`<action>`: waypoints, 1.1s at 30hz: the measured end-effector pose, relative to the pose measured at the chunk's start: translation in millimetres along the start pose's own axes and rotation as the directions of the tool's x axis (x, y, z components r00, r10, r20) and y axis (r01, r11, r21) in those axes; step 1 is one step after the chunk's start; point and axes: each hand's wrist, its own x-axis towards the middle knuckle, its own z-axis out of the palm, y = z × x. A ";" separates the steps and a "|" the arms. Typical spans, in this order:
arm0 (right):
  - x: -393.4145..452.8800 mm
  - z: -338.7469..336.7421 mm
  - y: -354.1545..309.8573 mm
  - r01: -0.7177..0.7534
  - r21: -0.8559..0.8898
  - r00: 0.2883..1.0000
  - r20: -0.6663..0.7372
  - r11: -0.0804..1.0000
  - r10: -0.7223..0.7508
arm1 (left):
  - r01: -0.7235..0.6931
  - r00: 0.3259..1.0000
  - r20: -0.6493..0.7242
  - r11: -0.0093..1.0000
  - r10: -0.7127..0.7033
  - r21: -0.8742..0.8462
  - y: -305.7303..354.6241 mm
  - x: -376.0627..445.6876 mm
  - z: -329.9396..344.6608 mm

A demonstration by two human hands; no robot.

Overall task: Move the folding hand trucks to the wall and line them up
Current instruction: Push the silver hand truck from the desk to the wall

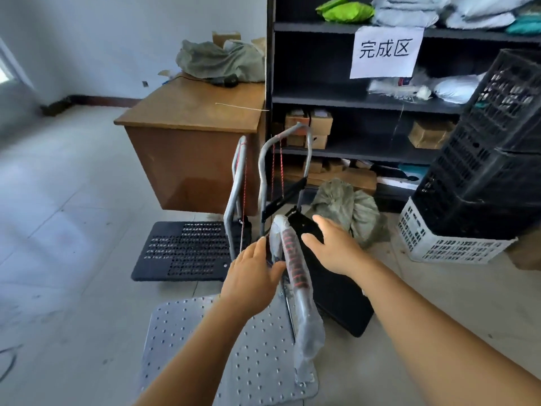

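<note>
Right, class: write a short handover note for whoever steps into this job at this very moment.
Left hand: at the plastic-wrapped handle of the nearest hand truck, fingers on it, not clearly gripping.
Right hand: open, reaching toward the same handle, holding nothing.
Things: nearest truck's silver base plate sits at the person's feet; two more trucks stand ahead, one with a black perforated plate near the wooden desk, one with a grey looped handle in front of the black shelving.
Done: nothing looks lined up.
Left: move all three to the wall, in a row.
</note>
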 end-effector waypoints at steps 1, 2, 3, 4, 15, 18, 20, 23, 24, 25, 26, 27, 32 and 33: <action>8.5 -0.4 5.6 0.025 -0.006 0.999 0.032 1.000 -0.025 | 0.043 0.999 -0.018 0.999 -0.043 -0.013 2.3 1.7 6.8; 16.4 -1.4 11.2 0.053 -0.010 0.996 0.066 0.999 -0.052 | 0.089 0.995 -0.033 0.996 -0.090 -0.029 4.5 3.8 15.2; 24.4 -2.7 16.9 0.083 -0.012 0.992 0.099 0.996 -0.082 | 0.136 0.989 -0.052 0.989 -0.139 -0.051 7.9 5.4 23.7; 31.6 -4.2 22.5 0.115 -0.012 0.985 0.130 0.993 -0.112 | 0.180 0.980 -0.071 0.981 -0.185 -0.073 12.0 5.8 32.7; 67.8 -2.4 50.7 0.359 -0.030 0.878 0.351 0.933 -0.326 | 0.527 0.849 0.029 0.842 -0.528 -0.115 66.3 11.3 117.5; 68.8 0.7 55.0 0.375 0.002 0.862 0.367 0.927 -0.349 | 0.573 0.819 0.053 0.815 -0.571 -0.085 66.2 13.6 130.4; 68.1 3.3 57.8 0.384 0.004 0.853 0.380 0.923 -0.357 | 0.595 0.803 0.047 0.797 -0.594 -0.104 65.3 13.7 133.8; 62.9 8.0 61.1 0.390 -0.009 0.850 0.389 0.921 -0.356 | 0.610 0.792 0.039 0.785 -0.610 -0.109 66.5 8.7 136.7; 59.9 9.8 62.0 0.389 -0.011 0.849 0.391 0.921 -0.354 | 0.610 0.791 0.036 0.785 -0.610 -0.109 66.5 5.5 137.7; 56.5 11.8 62.8 0.389 -0.011 0.848 0.395 0.921 -0.353 | 0.611 0.790 0.035 0.783 -0.612 -0.113 65.9 1.7 138.6; 52.6 14.1 63.5 0.390 -0.013 0.846 0.399 0.921 -0.353 | 0.614 0.788 0.035 0.780 -0.615 -0.120 65.1 -3.0 139.1; 48.2 16.4 64.1 0.393 -0.018 0.844 0.405 0.919 -0.352 | 0.620 0.783 0.033 0.775 -0.621 -0.124 63.8 -8.3 139.5; 22.2 32.2 63.3 0.422 -0.073 0.824 0.445 0.904 -0.349 | 0.652 0.756 0.003 0.753 -0.655 -0.087 51.0 -48.1 136.6; 15.9 35.7 62.0 0.428 -0.083 0.822 0.450 0.900 -0.350 | 0.655 0.754 -0.006 0.751 -0.657 -0.084 47.4 -58.2 135.1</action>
